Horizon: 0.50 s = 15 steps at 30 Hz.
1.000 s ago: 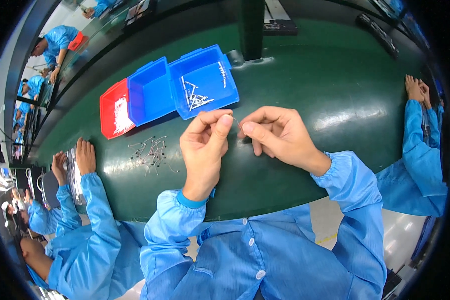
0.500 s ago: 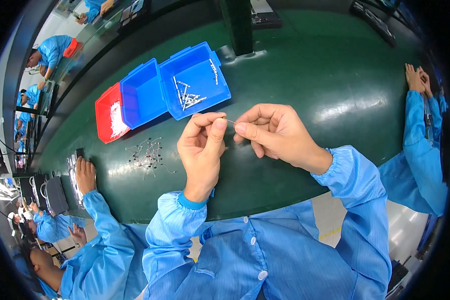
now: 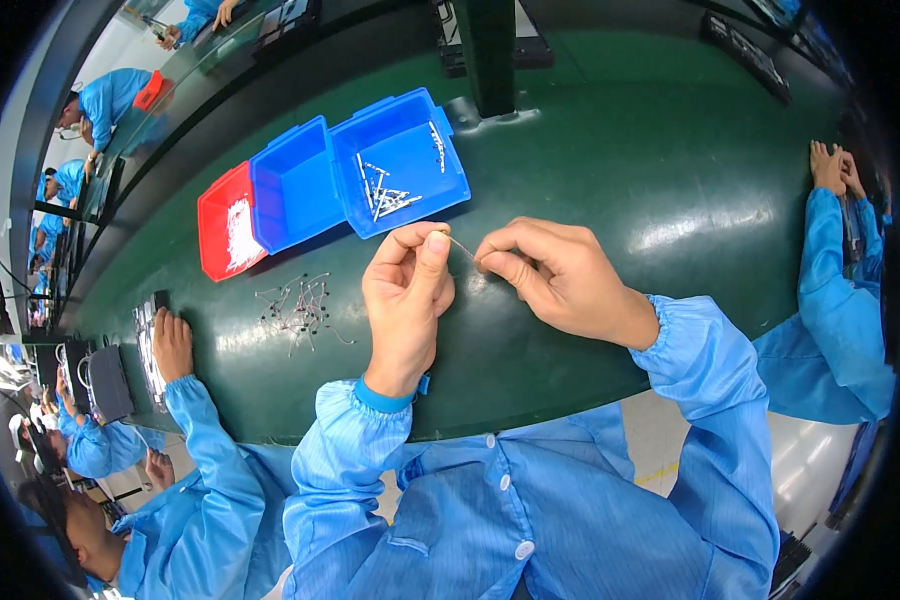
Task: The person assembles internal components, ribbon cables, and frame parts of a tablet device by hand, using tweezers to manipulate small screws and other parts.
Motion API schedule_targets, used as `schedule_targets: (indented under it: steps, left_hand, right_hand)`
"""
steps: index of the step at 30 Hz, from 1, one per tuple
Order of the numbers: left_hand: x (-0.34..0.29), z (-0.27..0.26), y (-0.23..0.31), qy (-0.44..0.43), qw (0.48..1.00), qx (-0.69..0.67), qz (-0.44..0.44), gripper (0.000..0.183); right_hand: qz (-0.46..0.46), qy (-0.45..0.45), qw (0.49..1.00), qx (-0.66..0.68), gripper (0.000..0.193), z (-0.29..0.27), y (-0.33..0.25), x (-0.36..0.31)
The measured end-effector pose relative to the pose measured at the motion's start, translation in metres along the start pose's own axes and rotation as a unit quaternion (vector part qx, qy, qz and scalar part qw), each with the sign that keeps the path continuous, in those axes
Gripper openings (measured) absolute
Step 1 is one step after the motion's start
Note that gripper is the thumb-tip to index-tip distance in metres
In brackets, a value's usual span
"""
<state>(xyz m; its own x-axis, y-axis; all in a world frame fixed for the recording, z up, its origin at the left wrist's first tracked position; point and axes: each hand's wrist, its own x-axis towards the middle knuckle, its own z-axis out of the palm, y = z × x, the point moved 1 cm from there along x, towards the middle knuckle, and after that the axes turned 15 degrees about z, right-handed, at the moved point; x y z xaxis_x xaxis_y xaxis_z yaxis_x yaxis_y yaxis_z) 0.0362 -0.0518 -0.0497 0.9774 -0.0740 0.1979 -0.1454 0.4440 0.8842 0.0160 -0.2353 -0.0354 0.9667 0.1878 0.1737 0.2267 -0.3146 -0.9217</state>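
Observation:
My left hand [image 3: 405,285] and my right hand [image 3: 550,275] meet over the green table [image 3: 610,170]. Both pinch the ends of one thin wire-lead component [image 3: 460,247] stretched between their fingertips. Just beyond the hands stands a blue bin [image 3: 400,160] holding several similar small metal parts. A loose pile of wire-lead components [image 3: 300,305] lies on the table to the left of my left hand.
A second blue bin [image 3: 290,185] and a red bin [image 3: 225,220] with white parts sit left of the first. A dark post [image 3: 490,50] rises behind them. Co-workers in blue coats work at my left [image 3: 175,345] and right [image 3: 830,170].
My hands have drawn slightly apart, so the thin component now shows between the fingertips. The view has shifted a little; the bins stay where they were.

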Motion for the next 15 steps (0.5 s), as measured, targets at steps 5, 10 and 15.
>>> schedule_targets:
  steps: [5, 10, 15]
  left_hand:
    - [-0.0006, -0.0045, 0.0011, -0.004, 0.999, -0.032, -0.022, 0.012]
    - [-0.0063, -0.0050, -0.0040, -0.032, 0.998, -0.049, -0.037, 0.013]
    - [-0.0081, -0.0017, -0.0046, -0.051, 0.996, -0.067, -0.038, 0.013]
  right_hand:
    - [0.180, 0.000, 0.955, 0.234, 0.017, 0.0014, 0.0035, 0.0043]
    - [0.176, -0.022, 0.959, 0.222, 0.021, 0.0034, 0.0024, -0.0013]
    - [0.121, -0.004, 0.977, 0.175, 0.016, 0.0074, 0.0025, -0.0031]
